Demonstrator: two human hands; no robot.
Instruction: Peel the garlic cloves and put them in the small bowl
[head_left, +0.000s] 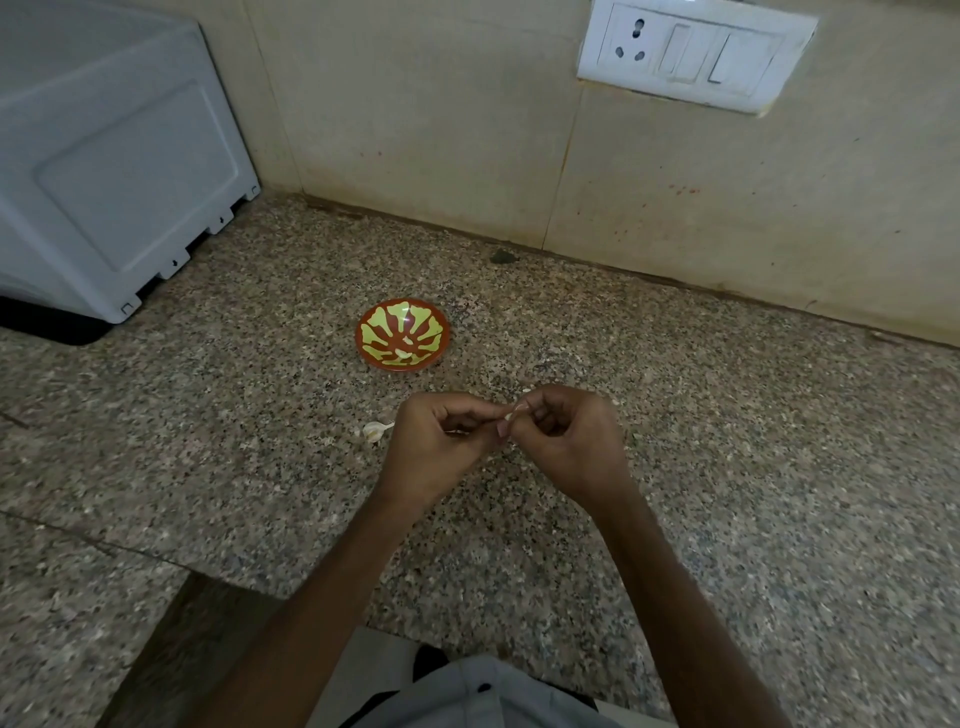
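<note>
garlic clove (511, 414) at frame centre was pinched between left hand (436, 452) and right hand (571, 441), fingers curled; small bowl (360, 338) sat above them.

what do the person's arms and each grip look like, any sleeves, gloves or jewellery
Both forearms are bare down to the frame's lower edge, with no sleeves showing. The left grip and right grip are bare hands. There are no gloves, and no rings, watch or wristbands can be seen. Between the arms, a pale grey garment with a dark button shows.
</note>
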